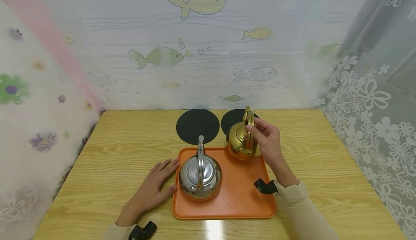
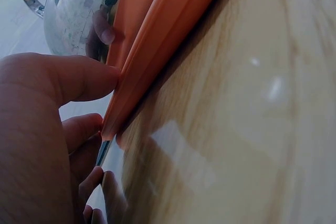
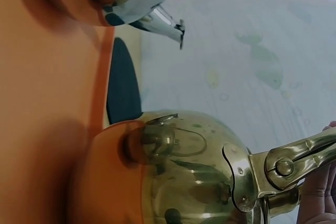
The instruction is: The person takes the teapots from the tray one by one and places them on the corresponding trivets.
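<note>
My right hand [image 1: 269,138] grips the upright handle of a gold kettle [image 1: 238,138]. This kettle is over the far right corner of an orange tray [image 1: 242,196], overlapping the tray's rim; whether its base touches the tray cannot be told. A silver kettle [image 1: 203,178] stands on the tray's left side with its handle up and spout pointing away. My left hand [image 1: 152,187] rests by the tray's left edge. In the left wrist view its thumb and fingertips touch the tray rim [image 2: 157,40]. The right wrist view shows the gold kettle's handle joint [image 3: 283,167] near my palm.
Two round black mats lie at the table's back: the left mat [image 1: 197,126] behind the silver kettle, the right mat [image 1: 229,119] partly covered by the gold kettle. The wooden table [image 1: 312,160] meets a fish-patterned curtain [image 1: 201,77] at the back.
</note>
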